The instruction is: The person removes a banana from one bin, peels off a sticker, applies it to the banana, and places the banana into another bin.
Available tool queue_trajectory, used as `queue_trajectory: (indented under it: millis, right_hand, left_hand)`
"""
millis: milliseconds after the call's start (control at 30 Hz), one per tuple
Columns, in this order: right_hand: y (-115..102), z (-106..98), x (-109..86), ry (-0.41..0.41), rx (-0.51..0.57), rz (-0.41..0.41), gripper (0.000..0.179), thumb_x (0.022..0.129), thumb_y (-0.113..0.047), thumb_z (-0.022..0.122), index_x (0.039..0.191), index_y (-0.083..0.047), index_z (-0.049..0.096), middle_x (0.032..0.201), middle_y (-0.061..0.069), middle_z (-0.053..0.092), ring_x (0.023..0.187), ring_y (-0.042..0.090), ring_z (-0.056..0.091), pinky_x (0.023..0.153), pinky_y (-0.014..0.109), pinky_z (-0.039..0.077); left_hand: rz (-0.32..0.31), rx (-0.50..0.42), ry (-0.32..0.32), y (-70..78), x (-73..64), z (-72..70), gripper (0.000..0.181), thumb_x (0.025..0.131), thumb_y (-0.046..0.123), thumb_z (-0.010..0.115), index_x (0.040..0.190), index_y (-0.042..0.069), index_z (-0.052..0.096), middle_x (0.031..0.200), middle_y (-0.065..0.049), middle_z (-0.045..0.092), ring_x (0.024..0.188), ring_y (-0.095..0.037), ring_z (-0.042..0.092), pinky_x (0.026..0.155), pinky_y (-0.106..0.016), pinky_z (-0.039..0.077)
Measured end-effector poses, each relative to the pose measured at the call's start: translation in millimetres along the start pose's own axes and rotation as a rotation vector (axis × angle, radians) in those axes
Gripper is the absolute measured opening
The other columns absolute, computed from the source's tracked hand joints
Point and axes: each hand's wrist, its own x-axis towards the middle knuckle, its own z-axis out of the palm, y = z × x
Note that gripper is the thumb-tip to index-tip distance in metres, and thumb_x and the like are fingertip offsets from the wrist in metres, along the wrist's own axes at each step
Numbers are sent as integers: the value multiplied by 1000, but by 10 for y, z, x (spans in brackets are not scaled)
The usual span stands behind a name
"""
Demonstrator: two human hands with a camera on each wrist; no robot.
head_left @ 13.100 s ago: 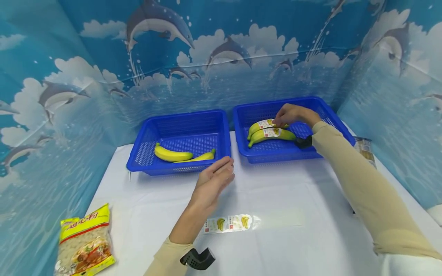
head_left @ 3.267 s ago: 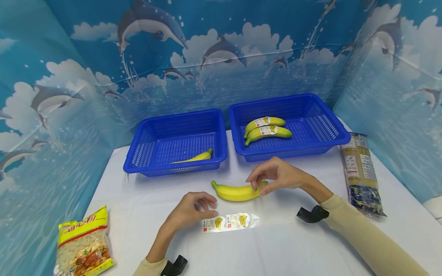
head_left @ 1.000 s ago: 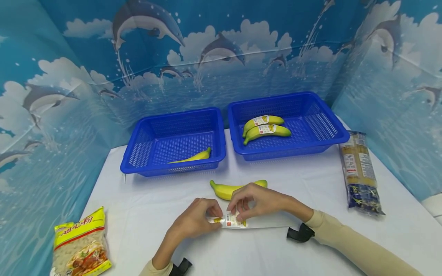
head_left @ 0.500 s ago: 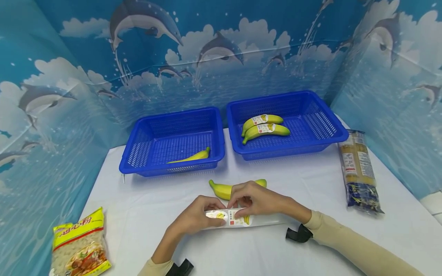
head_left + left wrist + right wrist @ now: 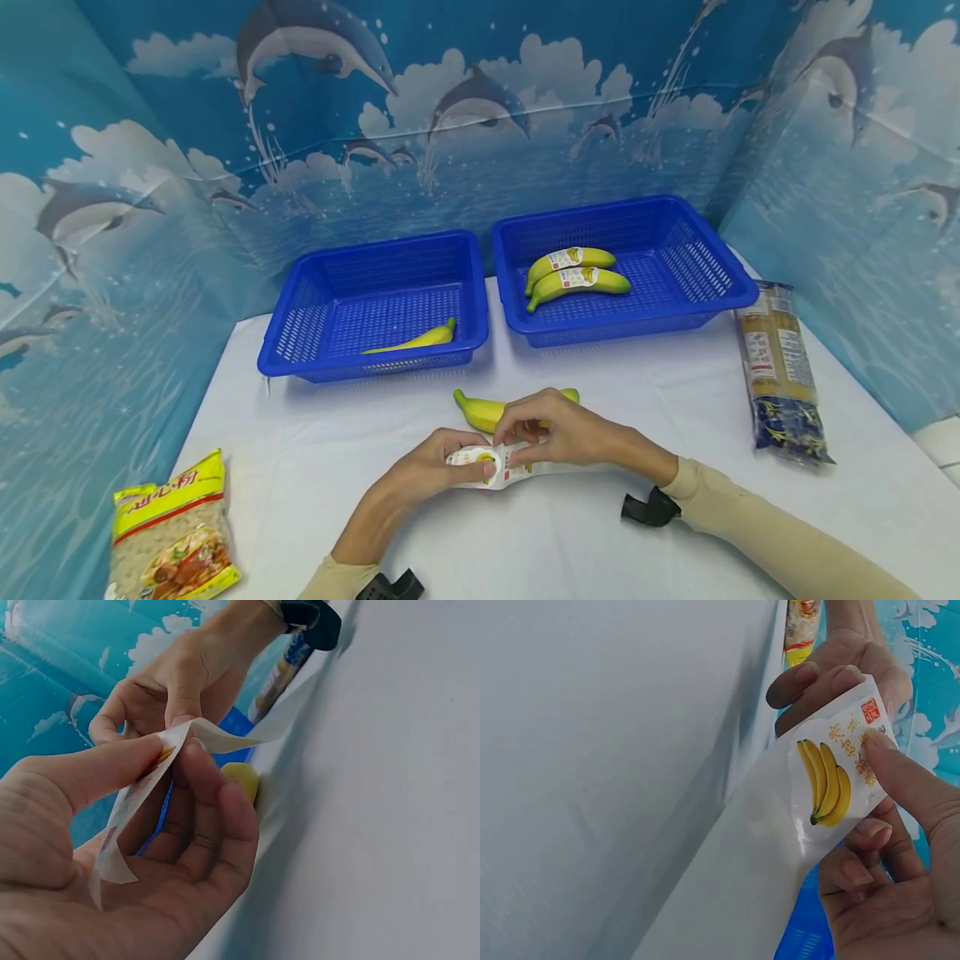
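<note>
A strip of banana stickers [image 5: 467,455] is held up off the white table between both hands. My left hand [image 5: 423,473] pinches its left part between thumb and fingers. My right hand [image 5: 566,429] pinches it just to the right, and the strip is bent between the two hands. In the right wrist view a sticker [image 5: 826,780] with printed bananas and orange lettering lies under the right thumb. The blank backing [image 5: 727,885] trails away from it. Just behind the hands a yellow banana [image 5: 480,411] lies on the table, partly hidden by the right hand.
A blue basket [image 5: 375,364] at back left holds a banana [image 5: 429,337]. Beside it, another blue basket [image 5: 637,327] holds two bananas [image 5: 600,282] bearing stickers. A yellow food bag [image 5: 172,533] lies at left, a long noodle-like packet [image 5: 783,375] at right. Dolphin-print curtains surround the table.
Earlier, one banana came out of the left basket onto the table. Both hands then took up the flat sticker strip. Over the last half second, the strip has become bent between them.
</note>
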Motion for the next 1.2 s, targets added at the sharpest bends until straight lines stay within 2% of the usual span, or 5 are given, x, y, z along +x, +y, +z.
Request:
queue_trajectory:
  millis: [200,367,600,900,1200]
  right_hand:
    - [-32,-41,14,-19,2,-12,16,91,-15,88,104,-15,80,85,-4,68,69,3,49,58,19,42]
    - [-43,-57,24,-50,-1,-11,13,90,-16,89,99,-15,79,85,-4,68,67,0,46,57,18,42]
    - [-47,-63,17,-58,31,35,12,91,-17,88,94,-16,77,80,-5,64,64,0,43,57,17,39]
    - [-43,-77,17,-48,96,-28,8,90,-10,88,90,-12,80,94,3,72,62,4,45,53,19,41]
    - [-15,-106,5,-59,133,-38,7,90,-12,88,89,-15,81,101,2,71,70,7,49,58,18,41]
  left_hand:
    - [5,-114,-40,-24,25,21,38,101,9,69,128,-18,66,104,2,79,94,-11,69,85,-23,55]
    - [28,-130,-63,-40,37,32,38,100,6,68,125,-23,64,97,2,78,86,-9,69,77,-22,55]
    - [24,-120,-50,-55,35,44,36,101,6,68,119,-24,64,90,3,77,79,-8,67,73,-22,53]
    - [21,-86,-28,-86,32,55,31,101,7,69,117,-20,67,84,3,75,72,-8,64,71,-21,51]
    - [-16,-25,50,-122,50,88,24,101,7,71,113,-13,71,83,1,74,67,-10,65,69,-20,52]
